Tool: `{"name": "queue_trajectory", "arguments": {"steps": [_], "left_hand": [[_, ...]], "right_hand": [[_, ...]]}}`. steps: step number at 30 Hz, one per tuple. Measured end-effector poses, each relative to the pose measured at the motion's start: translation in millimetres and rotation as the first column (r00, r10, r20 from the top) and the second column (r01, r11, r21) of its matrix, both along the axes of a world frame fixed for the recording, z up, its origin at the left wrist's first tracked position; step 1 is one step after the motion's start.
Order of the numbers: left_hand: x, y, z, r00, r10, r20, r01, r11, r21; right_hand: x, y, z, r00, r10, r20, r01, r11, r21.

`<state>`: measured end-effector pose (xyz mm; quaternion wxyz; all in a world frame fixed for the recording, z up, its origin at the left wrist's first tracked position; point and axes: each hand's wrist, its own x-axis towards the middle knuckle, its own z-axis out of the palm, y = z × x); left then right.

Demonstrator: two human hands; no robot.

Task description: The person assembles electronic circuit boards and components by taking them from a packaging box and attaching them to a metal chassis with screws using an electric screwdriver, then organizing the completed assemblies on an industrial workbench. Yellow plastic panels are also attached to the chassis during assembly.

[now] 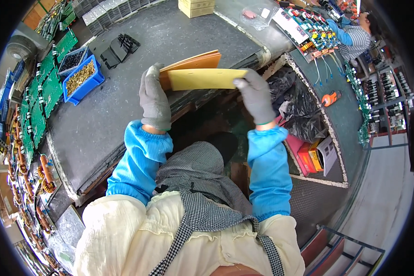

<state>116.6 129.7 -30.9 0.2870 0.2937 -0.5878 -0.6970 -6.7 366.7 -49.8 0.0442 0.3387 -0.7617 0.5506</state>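
A thin yellow sheet (pixel 202 79) with small slots along its edges is stretched between my two gloved hands, above the bench's near edge. My left hand (pixel 154 100), in a grey glove, is closed on its left end and also on a few orange-brown sheets (pixel 200 60) that fan out behind it. The right hand (pixel 257 96), gloved too and slightly blurred, pinches the yellow sheet's right end between thumb and fingers.
Blue bins of brass pieces (pixel 81 79) and black parts (pixel 72 60) stand left, beside green circuit boards (pixel 46 83). Black plates (pixel 115 54) and a carton (pixel 196 8) lie farther back. Right are a compartment of black plastic bags (pixel 303 108), an orange-handled tool (pixel 331 98) and another person (pixel 354 43).
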Motion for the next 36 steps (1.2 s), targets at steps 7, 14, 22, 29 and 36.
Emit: {"name": "queue_trajectory", "arguments": {"steps": [7, 14, 22, 29, 36], "left_hand": [[10.2, -2.1, -10.2, 0.992, -0.054, -0.116, 0.007, 0.928, -0.372], [1.8, -6.1, -4.7, 0.995, -0.07, -0.065, 0.04, 0.925, -0.377], [3.6, -7.3, -8.5, 0.996, -0.059, -0.064, 0.024, 0.895, -0.446], [29.5, -3.5, 8.0, 0.833, -0.553, 0.028, 0.534, 0.789, -0.303], [27.2, 78.3, -18.6, -0.207, -0.942, -0.262, 0.95, -0.258, 0.176]], "right_hand": [[-49.9, 12.9, 60.5, 0.926, -0.213, 0.311, 0.283, 0.938, -0.2], [-123.4, -43.7, 35.4, 0.953, -0.298, 0.047, 0.268, 0.908, 0.322], [-17.2, -58.0, 22.4, 0.982, 0.188, 0.028, -0.19, 0.977, 0.097], [0.7, -8.6, 41.0, 0.993, 0.068, 0.091, -0.062, 0.996, -0.067], [73.2, 117.2, 65.2, 0.974, 0.094, 0.208, -0.143, 0.961, 0.236]]}}
